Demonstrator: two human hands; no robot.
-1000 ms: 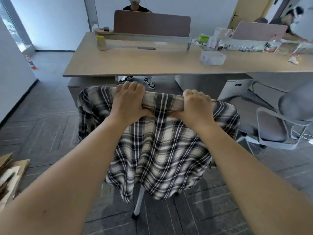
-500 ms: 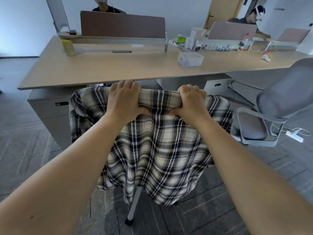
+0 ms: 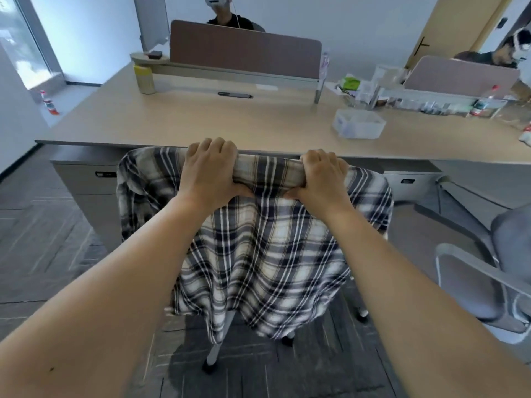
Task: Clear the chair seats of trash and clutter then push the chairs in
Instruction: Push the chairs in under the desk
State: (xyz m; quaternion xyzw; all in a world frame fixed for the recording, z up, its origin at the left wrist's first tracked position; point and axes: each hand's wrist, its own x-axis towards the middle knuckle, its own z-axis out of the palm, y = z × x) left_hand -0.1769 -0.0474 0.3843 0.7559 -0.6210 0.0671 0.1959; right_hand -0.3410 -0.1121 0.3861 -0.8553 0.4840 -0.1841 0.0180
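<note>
A chair stands right in front of me with a black-and-white plaid shirt (image 3: 258, 254) draped over its backrest, hiding the back and the seat. One white chair leg (image 3: 218, 344) shows below the shirt. My left hand (image 3: 209, 170) and my right hand (image 3: 323, 178) both grip the top of the backrest through the shirt, fingers curled over the far side. The backrest top sits against the front edge of the long wooden desk (image 3: 230, 122). A second grey chair (image 3: 488, 271) stands at the right, turned away from the desk.
On the desk are a clear plastic box (image 3: 359, 126), a yellow-lidded jar (image 3: 144, 79), dividers and clutter at the right. Grey drawer cabinets (image 3: 92, 182) sit under the desk on both sides. A person sits opposite; another at the far right. A bottle (image 3: 48, 102) stands on the floor at left.
The chair has rolled forward under my two hands and now meets the desk edge. My grip on the backrest is the same. The grey chair has slid to the right edge of view.
</note>
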